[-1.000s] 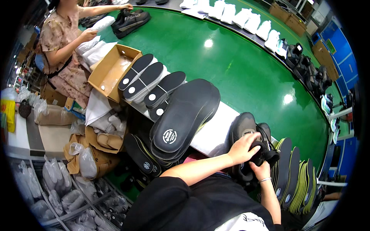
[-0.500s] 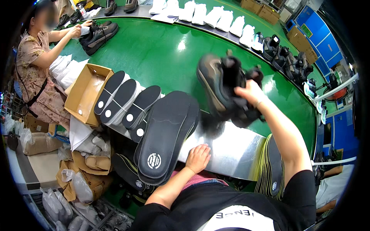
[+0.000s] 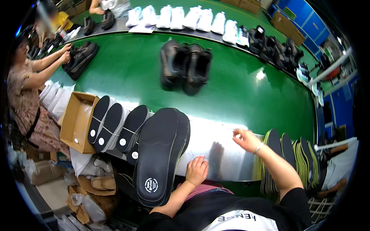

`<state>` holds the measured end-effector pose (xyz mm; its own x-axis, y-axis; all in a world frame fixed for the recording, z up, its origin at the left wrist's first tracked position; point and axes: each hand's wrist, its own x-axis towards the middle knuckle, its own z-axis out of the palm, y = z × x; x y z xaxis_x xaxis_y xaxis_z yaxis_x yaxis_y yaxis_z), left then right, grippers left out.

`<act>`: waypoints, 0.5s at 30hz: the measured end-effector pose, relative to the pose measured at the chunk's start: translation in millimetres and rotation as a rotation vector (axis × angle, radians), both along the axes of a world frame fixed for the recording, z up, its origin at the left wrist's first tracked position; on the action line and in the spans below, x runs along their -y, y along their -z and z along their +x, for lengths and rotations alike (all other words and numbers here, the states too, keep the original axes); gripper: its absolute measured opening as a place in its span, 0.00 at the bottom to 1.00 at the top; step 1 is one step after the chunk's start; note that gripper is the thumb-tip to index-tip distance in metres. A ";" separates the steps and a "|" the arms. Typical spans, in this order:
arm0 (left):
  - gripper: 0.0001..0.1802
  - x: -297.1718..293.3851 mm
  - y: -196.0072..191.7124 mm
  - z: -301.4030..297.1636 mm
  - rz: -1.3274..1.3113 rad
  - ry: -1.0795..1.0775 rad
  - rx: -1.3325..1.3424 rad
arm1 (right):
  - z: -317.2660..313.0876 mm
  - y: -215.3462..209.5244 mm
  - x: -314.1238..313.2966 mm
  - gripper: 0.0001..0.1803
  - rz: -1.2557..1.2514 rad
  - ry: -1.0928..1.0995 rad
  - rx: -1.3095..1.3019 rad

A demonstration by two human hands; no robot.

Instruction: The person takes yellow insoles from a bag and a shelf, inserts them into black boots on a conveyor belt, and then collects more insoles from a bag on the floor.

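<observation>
A pair of dark brown-and-black shoes [image 3: 168, 69] stands on the green work surface [image 3: 127, 69], beyond both my hands. My right hand [image 3: 247, 141] hovers over the right part of the shiny metal ledge [image 3: 227, 163], its fingers loosely bent and apart with nothing in them. Flat on the same ledge, fingers stretched, lies my left hand [image 3: 197, 170]. Just left of it is a big stack of black insoles [image 3: 160, 150] with a white round print at the heel. More insoles with yellow-green edges [image 3: 273, 148] stand in piles right of my right hand.
Banded bundles of black insoles [image 3: 111, 127] lie beside an open cardboard box [image 3: 79, 121] at the left. A co-worker [image 3: 29, 88] there handles a dark shoe [image 3: 83, 57]. White-wrapped shoes [image 3: 177, 17] and dark shoes [image 3: 257, 38] line the far edge.
My right hand has let go of the pair of shoes, which now stands farther left on the green surface. That hand has drawn back over the metal ledge. My left hand stays on it.
</observation>
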<state>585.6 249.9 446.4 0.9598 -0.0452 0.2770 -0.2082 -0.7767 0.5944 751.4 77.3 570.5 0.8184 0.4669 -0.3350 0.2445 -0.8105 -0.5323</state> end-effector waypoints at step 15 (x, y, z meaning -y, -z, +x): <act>0.21 100.3 -40.0 13.5 -0.162 0.132 -0.125 | -309.4 1.7 164.0 0.14 0.368 0.582 -0.179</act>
<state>599.2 149.6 486.4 0.9758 -0.1374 0.1702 -0.2186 -0.6401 0.7365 442.0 -86.6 568.8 0.9165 0.0795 -0.3921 -0.2900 -0.5432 -0.7879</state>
